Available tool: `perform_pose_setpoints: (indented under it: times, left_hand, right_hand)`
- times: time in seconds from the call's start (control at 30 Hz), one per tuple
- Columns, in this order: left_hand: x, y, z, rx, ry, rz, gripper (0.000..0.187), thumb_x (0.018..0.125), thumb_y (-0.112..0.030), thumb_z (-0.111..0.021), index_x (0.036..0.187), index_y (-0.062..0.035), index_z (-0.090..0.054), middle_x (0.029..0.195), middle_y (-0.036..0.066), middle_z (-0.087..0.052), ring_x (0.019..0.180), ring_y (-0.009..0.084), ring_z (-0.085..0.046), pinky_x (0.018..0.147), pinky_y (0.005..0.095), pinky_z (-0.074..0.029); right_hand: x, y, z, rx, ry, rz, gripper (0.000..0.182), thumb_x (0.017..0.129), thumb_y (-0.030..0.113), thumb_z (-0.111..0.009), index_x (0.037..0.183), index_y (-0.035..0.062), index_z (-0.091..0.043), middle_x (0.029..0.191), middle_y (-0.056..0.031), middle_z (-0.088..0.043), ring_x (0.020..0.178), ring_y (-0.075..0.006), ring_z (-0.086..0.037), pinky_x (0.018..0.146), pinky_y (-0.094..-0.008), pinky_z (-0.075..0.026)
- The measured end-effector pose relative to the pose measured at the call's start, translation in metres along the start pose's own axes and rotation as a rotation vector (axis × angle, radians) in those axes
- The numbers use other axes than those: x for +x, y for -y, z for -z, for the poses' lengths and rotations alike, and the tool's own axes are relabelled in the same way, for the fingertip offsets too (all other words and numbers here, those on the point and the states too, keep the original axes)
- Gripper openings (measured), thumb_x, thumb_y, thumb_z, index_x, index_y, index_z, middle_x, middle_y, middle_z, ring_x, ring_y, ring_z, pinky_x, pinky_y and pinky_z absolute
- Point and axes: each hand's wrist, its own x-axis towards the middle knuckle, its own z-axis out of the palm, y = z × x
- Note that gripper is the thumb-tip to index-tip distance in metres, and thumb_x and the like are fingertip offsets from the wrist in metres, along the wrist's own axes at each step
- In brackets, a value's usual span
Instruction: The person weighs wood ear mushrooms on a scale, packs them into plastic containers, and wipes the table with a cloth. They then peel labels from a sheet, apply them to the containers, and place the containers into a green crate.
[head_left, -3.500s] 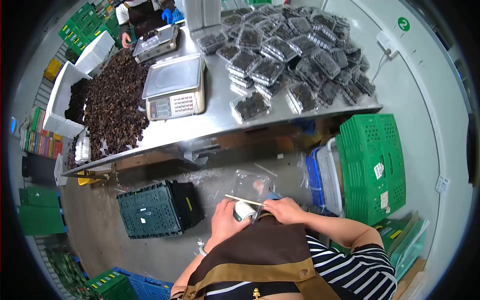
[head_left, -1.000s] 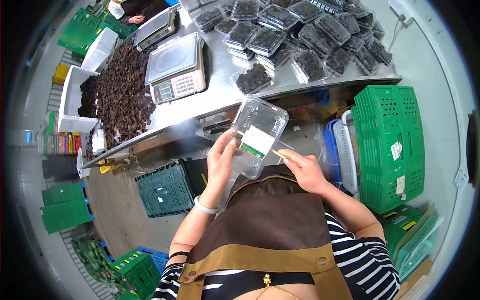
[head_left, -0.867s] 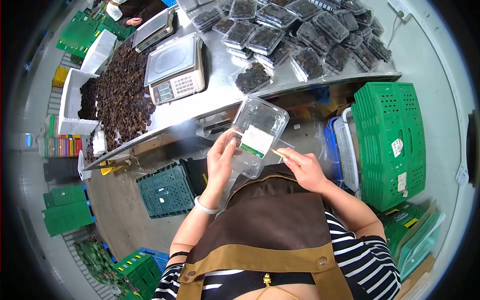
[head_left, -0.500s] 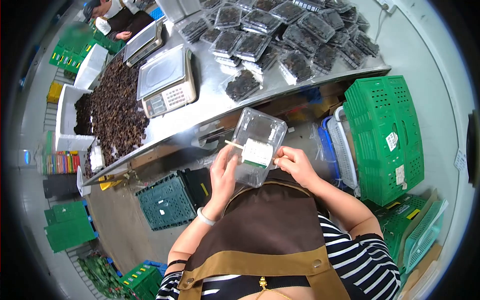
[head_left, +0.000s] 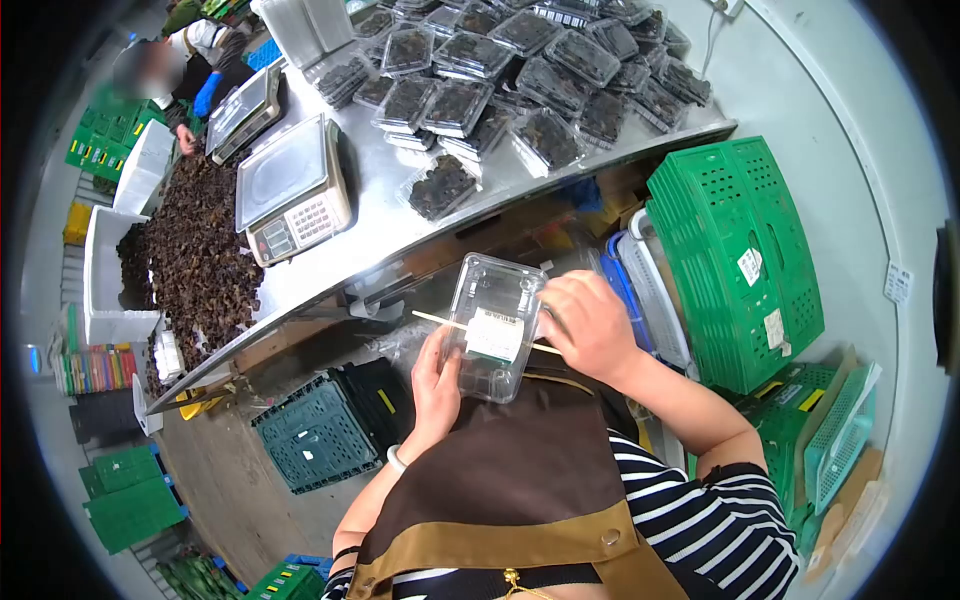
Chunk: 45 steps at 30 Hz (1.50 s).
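Observation:
A clear plastic clamshell box (head_left: 497,280) is held up in front of my apron, with a white and green label (head_left: 495,337) on it. My left hand (head_left: 437,388) grips the box along its left edge. Across the box at label height lies a thin pale wooden stick (head_left: 438,320), poking out on both sides. At the box's upper right edge is my right hand (head_left: 588,325), fingers curled in; whether they pinch the rim or something else is hidden.
Many filled clear boxes (head_left: 465,55) are heaped on the steel table (head_left: 375,215). Beside them stand two scales (head_left: 290,185) and a pile of dark brown pieces (head_left: 205,245). Green crates (head_left: 735,260) are stacked at right, a dark crate (head_left: 310,430) below. A co-worker (head_left: 205,60) leans over the far end.
The stick now shows more on the left and also on the right. My right hand has risen to the box's upper right edge. The co-worker's hand now reaches to the brown pile.

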Motion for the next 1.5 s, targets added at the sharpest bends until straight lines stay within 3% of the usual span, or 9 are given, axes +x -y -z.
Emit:
perform_pose_setpoints:
  times: [0.07,0.2,0.33,0.43,0.57,0.73,0.97,1.17,1.5]
  left_hand:
    - [-0.002,-0.001,0.001,0.010,0.050,0.036,0.037,0.094,0.002,-0.049,0.131,0.0013,-0.049,0.117,0.008,-0.057,0.101,0.0143,-0.057,0.079,0.0275,-0.050]
    - [0.004,-0.007,-0.001,0.029,0.110,0.027,0.038,0.091,0.001,-0.051,0.129,0.0007,-0.050,0.117,0.009,-0.057,0.103,0.0171,-0.057,0.083,0.0296,-0.049]
    - [0.003,-0.040,-0.008,0.138,0.049,-0.072,0.045,0.079,-0.001,-0.059,0.123,-0.0023,-0.051,0.118,0.013,-0.057,0.108,0.0280,-0.058,0.092,0.0366,-0.046]
    - [0.010,-0.063,-0.010,0.487,0.190,-0.312,0.052,0.069,-0.003,-0.065,0.118,-0.0052,-0.051,0.120,0.016,-0.056,0.111,0.0364,-0.057,0.097,0.0400,-0.043]
    - [0.013,-0.083,-0.023,0.765,0.206,-0.228,0.065,0.060,-0.014,-0.078,0.120,-0.0059,-0.052,0.113,0.012,-0.058,0.102,0.0324,-0.059,0.084,0.0407,-0.051]
    - [0.018,-0.072,-0.032,0.824,0.190,-0.388,0.069,0.055,-0.017,-0.080,0.119,-0.0039,-0.056,0.098,0.010,-0.060,0.088,0.0286,-0.060,0.073,0.0388,-0.053]
    - [0.020,-0.071,-0.032,0.802,0.230,-0.412,0.071,0.054,-0.016,-0.081,0.119,-0.0030,-0.056,0.101,0.011,-0.059,0.090,0.0286,-0.060,0.075,0.0383,-0.052]
    - [0.025,-0.073,-0.036,0.822,0.271,-0.415,0.072,0.053,-0.014,-0.081,0.120,-0.0023,-0.055,0.104,0.013,-0.059,0.093,0.0309,-0.060,0.078,0.0395,-0.052]
    - [0.034,-0.069,-0.039,0.845,0.278,-0.442,0.072,0.055,-0.021,-0.080,0.120,-0.0026,-0.056,0.095,0.012,-0.057,0.082,0.0290,-0.060,0.071,0.0382,-0.052]
  right_hand:
    - [0.007,0.006,-0.002,0.068,0.187,0.116,0.051,0.078,0.024,-0.071,0.118,-0.0009,-0.053,0.105,-0.0150,-0.060,0.100,-0.0315,-0.056,0.091,-0.0417,-0.044]
    - [-0.007,0.006,-0.026,0.080,0.604,-0.124,0.067,0.082,0.036,-0.069,0.128,-0.0046,-0.044,0.108,-0.0200,-0.061,0.105,-0.0350,-0.056,0.093,-0.0445,-0.041]
    - [-0.009,0.017,-0.032,0.122,0.612,-0.336,0.068,0.081,0.041,-0.068,0.126,-0.0041,-0.044,0.107,-0.0211,-0.061,0.102,-0.0356,-0.058,0.088,-0.0445,-0.044]
    - [-0.015,0.013,-0.041,0.215,0.574,-0.507,0.066,0.082,0.042,-0.066,0.124,-0.0038,-0.044,0.105,-0.0226,-0.062,0.101,-0.0373,-0.059,0.086,-0.0451,-0.045]
    - [-0.018,0.019,-0.037,0.298,0.526,-0.614,0.069,0.085,0.042,-0.065,0.131,-0.0021,-0.040,0.114,-0.0248,-0.058,0.108,-0.0388,-0.056,0.091,-0.0444,-0.044]
    - [-0.025,0.014,-0.028,0.470,0.485,-0.680,0.062,0.087,0.041,-0.062,0.129,-0.0007,-0.043,0.108,-0.0254,-0.062,0.100,-0.0408,-0.060,0.084,-0.0458,-0.047]
    - [-0.029,-0.012,-0.019,0.639,0.524,-0.559,0.057,0.085,0.030,-0.063,0.129,-0.0013,-0.046,0.096,-0.0251,-0.066,0.091,-0.0388,-0.065,0.080,-0.0428,-0.050]
    - [0.001,-0.015,-0.003,0.382,0.789,-0.548,0.067,0.072,0.019,-0.066,0.131,-0.0013,-0.043,0.099,-0.0236,-0.068,0.091,-0.0345,-0.068,0.081,-0.0387,-0.054]
    - [0.007,-0.028,-0.018,0.201,0.783,-0.339,0.056,0.071,0.026,-0.071,0.116,-0.0003,-0.050,0.080,-0.0216,-0.067,0.077,-0.0400,-0.066,0.069,-0.0459,-0.054]
